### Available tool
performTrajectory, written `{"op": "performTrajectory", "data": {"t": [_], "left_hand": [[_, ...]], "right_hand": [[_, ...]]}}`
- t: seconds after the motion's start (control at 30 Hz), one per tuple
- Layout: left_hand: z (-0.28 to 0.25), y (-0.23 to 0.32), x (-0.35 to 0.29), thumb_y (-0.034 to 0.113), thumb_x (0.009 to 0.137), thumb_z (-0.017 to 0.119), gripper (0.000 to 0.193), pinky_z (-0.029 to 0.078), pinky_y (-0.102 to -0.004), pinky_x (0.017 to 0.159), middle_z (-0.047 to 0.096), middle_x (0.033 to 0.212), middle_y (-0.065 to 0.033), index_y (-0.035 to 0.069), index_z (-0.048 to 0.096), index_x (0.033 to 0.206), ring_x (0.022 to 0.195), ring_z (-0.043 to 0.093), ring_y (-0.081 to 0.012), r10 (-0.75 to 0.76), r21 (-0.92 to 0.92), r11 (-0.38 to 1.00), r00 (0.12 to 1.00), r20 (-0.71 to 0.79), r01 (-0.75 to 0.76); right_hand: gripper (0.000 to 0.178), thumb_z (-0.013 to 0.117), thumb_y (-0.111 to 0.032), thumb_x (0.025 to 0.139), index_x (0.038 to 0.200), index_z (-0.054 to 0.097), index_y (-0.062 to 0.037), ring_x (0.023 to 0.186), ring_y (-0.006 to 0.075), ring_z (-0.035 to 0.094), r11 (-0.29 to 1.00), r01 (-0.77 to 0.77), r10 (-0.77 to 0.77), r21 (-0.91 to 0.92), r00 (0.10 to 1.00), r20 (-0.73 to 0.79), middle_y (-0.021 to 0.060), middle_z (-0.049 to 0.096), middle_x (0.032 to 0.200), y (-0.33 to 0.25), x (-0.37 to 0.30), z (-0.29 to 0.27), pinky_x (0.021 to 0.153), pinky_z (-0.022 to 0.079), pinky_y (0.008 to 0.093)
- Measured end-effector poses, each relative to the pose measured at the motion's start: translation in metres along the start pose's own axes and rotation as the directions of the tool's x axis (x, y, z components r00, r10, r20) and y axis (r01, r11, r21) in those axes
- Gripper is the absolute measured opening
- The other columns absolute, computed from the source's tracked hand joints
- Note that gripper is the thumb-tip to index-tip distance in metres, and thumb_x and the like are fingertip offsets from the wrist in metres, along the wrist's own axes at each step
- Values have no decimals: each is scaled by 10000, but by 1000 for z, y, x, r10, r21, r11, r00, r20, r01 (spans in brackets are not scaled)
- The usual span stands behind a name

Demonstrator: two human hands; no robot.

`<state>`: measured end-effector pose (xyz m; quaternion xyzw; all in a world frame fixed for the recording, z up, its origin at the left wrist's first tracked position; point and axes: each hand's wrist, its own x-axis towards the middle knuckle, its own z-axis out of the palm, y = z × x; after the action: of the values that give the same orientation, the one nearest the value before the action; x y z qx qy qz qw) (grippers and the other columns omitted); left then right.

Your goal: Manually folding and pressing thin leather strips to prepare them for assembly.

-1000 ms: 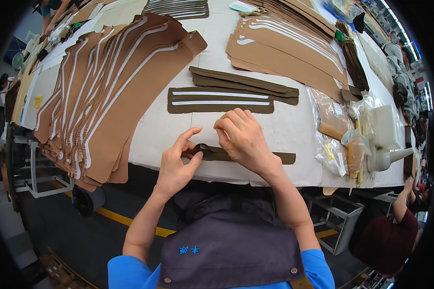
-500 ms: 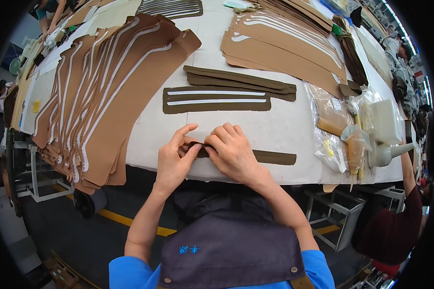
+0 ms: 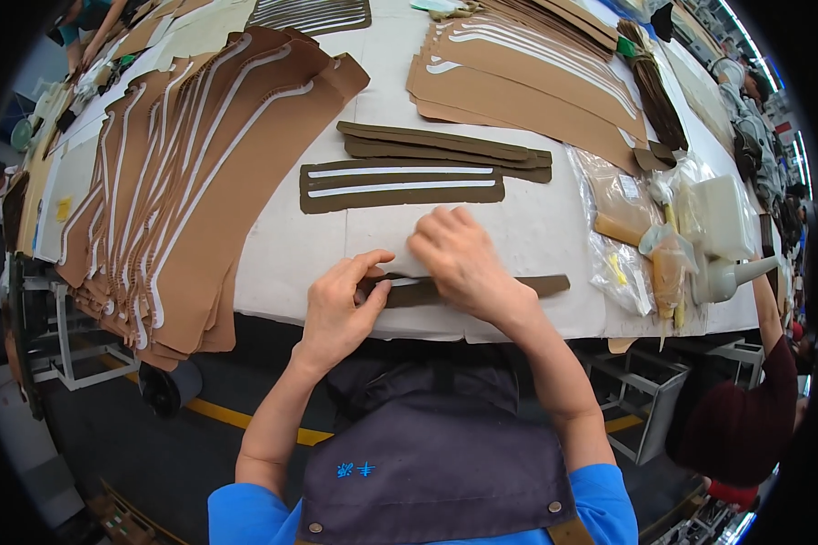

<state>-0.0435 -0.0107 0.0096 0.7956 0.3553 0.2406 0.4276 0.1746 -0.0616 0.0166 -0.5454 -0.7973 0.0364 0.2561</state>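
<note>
A narrow dark olive-brown strip (image 3: 541,285) lies along the front of the white table, slightly slanted. At its left end, my left hand (image 3: 341,304) pinches it between thumb and fingers; a small pale sliver shows beside the thumb. Over the middle of the strip is my right hand (image 3: 468,268), its curled fingers smeared by motion, so I cannot make out whether they grip anything. Just beyond my hands lie flat strips with two white bands (image 3: 400,182). Behind those rests a small stack of plain olive-brown strips (image 3: 445,147).
Fanned brown panels with white edging (image 3: 245,154) cover the left side, overhanging the front edge. More brown panels (image 3: 518,91) lie at the back right. A white spouted bottle (image 3: 723,227) and plastic bags (image 3: 623,282) stand at right. Another person's sleeve (image 3: 736,427) shows at far right.
My right hand has lifted away from the left hand and moved right and a little farther over the table. The strip's right end has tipped upward. My left hand keeps its pinch.
</note>
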Motion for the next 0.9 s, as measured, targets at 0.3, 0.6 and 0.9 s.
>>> {"op": "performTrajectory", "data": {"t": [0.3,0.6,0.9], "left_hand": [[-7,7,8,16,819,752,336,492,-407,928,665,1040,-83,55,720,1151,1024,616,-281,304,282,913,953,11,-294],[-1,-15,40,77,831,791,150,475,-380,835,657,966,-57,65,724,965,922,606,-259,470,194,835,851,235,-515],[-1,-4,43,112,852,762,75,462,-361,789,659,871,-45,66,711,883,843,603,-229,283,164,929,922,264,-332]], "right_hand": [[495,711,-56,734,1215,661,53,999,315,618,995,-100,99,4,970,-221,151,610,1143,-64,-66,24,843,495,430],[506,773,-277,883,1275,662,25,1081,288,549,950,-260,220,-170,949,-226,123,577,1183,-82,-66,46,940,424,461],[544,792,-308,862,1261,660,38,1084,296,552,945,-288,244,-153,937,-252,139,592,1197,-83,-66,49,943,425,480]]}}
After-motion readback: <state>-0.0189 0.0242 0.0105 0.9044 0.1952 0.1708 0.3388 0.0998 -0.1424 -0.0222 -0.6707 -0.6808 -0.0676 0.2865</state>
